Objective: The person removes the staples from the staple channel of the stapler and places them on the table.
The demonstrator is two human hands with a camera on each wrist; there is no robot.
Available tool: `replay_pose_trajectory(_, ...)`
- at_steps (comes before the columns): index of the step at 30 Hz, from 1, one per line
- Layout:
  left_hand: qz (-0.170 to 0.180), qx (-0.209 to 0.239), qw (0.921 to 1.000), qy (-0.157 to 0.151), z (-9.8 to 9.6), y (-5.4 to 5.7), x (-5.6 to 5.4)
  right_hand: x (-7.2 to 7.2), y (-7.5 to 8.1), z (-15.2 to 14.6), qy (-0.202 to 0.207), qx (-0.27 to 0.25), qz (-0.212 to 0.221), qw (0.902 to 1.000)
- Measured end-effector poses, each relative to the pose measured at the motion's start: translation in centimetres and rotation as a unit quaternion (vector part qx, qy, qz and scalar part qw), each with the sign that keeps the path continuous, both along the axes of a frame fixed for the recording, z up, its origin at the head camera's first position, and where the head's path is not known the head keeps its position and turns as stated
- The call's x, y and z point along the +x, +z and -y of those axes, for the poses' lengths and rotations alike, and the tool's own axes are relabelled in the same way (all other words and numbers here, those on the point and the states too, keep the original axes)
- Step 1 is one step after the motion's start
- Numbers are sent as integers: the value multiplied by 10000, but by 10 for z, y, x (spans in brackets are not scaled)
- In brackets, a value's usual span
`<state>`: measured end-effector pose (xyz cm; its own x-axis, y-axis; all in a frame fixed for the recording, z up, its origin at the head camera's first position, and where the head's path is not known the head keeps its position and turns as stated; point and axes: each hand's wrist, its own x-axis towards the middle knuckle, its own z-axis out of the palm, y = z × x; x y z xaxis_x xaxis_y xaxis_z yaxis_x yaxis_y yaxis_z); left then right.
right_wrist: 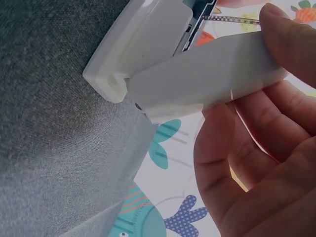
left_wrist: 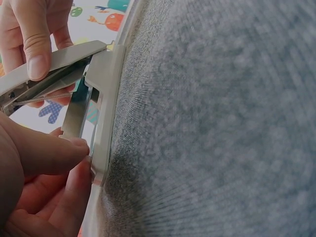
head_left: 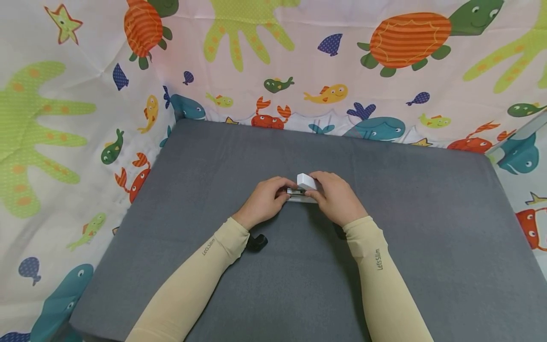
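A white stapler [head_left: 306, 181] stands on the grey table with its top cover swung up. In the left wrist view its white base [left_wrist: 103, 113] and metal staple channel [left_wrist: 75, 116] show, the channel raised at an angle off the base. My left hand [head_left: 262, 199] pinches the channel's front end between thumb and fingers. Whether staples lie inside, I cannot tell. With thumb and fingers on either side, my right hand [head_left: 337, 197] grips the raised top cover [right_wrist: 207, 76]. A thin coil spring [right_wrist: 229, 19] stretches between cover and channel.
Grey cloth covers the table [head_left: 205, 161]. A white curtain [head_left: 179, 42] printed with sea animals hangs along the back and sides. A black wrist mount [head_left: 257, 242] sticks out below the left wrist.
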<state>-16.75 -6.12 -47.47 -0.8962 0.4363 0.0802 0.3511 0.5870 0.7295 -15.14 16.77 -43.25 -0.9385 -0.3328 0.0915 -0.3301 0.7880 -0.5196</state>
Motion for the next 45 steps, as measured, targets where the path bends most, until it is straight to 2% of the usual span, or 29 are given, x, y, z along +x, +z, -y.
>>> replay_pose_trajectory(14, -5, -86, 10000, -9, 3, 1, 0, -1, 3, -2, -22, -67, 138, 9999)
replay_pose_trajectory(26, -8, -31, 10000, 25, 1, 0, 0, -2, 4, -8, -16, -84, -1, 10000)
replay_pose_trajectory(45, -11, -5, 10000, 44, -1, -1, 0, -1, 7, -17, -137, -167, 197, 9996)
